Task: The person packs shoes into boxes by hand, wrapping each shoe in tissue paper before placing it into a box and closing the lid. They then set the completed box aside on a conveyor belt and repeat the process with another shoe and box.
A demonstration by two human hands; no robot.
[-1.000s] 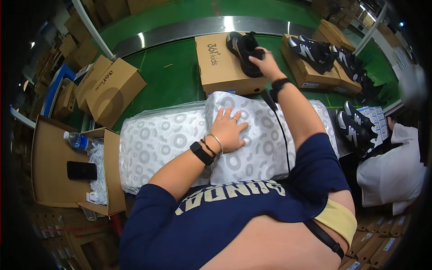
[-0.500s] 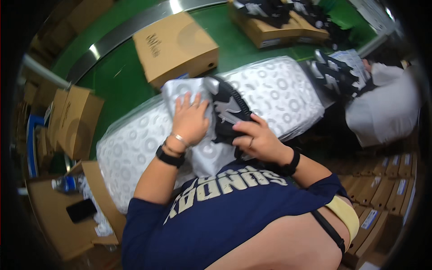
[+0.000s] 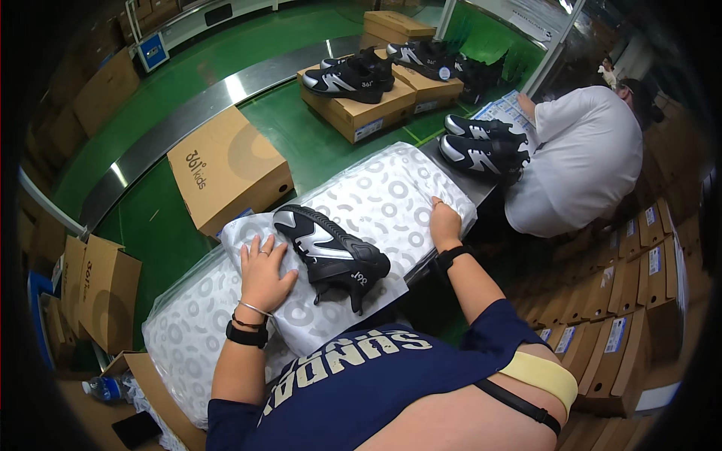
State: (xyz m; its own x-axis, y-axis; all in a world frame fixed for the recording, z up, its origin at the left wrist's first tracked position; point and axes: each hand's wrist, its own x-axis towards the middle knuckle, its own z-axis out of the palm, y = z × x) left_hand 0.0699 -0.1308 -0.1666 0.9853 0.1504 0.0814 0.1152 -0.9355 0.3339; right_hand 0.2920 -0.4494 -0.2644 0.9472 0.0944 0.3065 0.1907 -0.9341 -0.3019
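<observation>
A black and silver sneaker [image 3: 331, 248] lies on its side on a loose sheet of patterned white wrapping paper [image 3: 316, 319]. My left hand [image 3: 263, 274] rests flat on that sheet beside the sneaker's toe, open with its fingers spread. At the right end of the paper stack [image 3: 376, 180], my right hand [image 3: 445, 224] has its fingers curled at the paper's edge and appears to pinch it; the fingertips are partly hidden. Plastic film wraps the stack's sides.
A closed brown shoebox [image 3: 226, 169] stands beyond the paper. Farther off, sneakers [image 3: 350, 79] sit on shoeboxes [image 3: 361, 113]. At right, a person in white [image 3: 579, 161] bends beside a pair of sneakers [image 3: 481, 146]. Rows of shoeboxes [image 3: 602, 323] fill the lower right.
My right hand has let go of the sneaker and moved right to the paper's edge. The sneaker now lies on its side on the sheet. The view has shifted.
</observation>
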